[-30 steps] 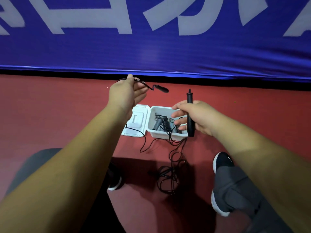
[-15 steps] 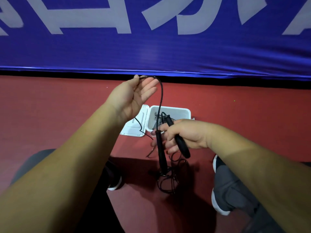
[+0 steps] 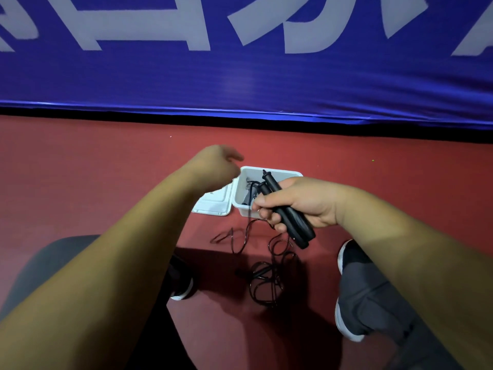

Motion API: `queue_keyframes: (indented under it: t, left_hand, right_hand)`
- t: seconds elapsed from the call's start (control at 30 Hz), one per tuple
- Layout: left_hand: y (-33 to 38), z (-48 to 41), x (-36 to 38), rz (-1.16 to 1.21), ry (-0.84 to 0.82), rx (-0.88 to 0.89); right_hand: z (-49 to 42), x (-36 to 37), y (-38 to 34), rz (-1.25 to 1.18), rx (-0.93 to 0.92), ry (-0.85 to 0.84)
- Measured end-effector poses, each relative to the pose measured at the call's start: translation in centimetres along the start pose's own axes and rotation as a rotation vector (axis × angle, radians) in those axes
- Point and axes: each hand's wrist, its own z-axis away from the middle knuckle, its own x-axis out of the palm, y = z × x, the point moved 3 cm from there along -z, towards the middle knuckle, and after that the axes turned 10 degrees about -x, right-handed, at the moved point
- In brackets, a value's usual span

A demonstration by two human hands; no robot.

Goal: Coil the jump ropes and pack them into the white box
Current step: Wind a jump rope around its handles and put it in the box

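Note:
My right hand (image 3: 296, 202) grips the two black handles (image 3: 286, 216) of a jump rope side by side, in front of the white box (image 3: 269, 172). The rope's thin black cord (image 3: 269, 276) hangs from the handles and lies in loose loops on the red floor below. Inside the box lies another coiled rope with a grey handle (image 3: 246, 194). My left hand (image 3: 217, 164) hovers blurred just left of the box, above its open lid (image 3: 213, 204); its fingers are turned away and nothing shows in them.
A blue banner (image 3: 240, 76) with white lettering runs along the back, with a dark gap under it. My knees and two black shoes with white soles (image 3: 349, 263) flank the cord on the red floor (image 3: 80, 169).
The left hand let go of the cord and dropped toward the box lid. The right hand gathered both handles together and tilted them up over the box.

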Motion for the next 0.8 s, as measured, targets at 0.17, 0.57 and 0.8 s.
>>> queue_keyframes:
  t: [0.17,0.57,0.8]
  left_hand:
    - [1.2,1.0,0.9,-0.058,-0.254,0.298]
    - [1.9,1.5,1.5,0.046,-0.199,0.354]
    - [1.9,1.1,1.8,0.156,-0.083,0.301]
  right_hand:
    - [0.4,0.1,-0.6,0.038,-0.028,0.022]
    - [0.6,0.2,-1.0,-0.018,-0.049,0.091]
    - [0.1,-0.2,-0.9,0.094,-0.063,0.202]
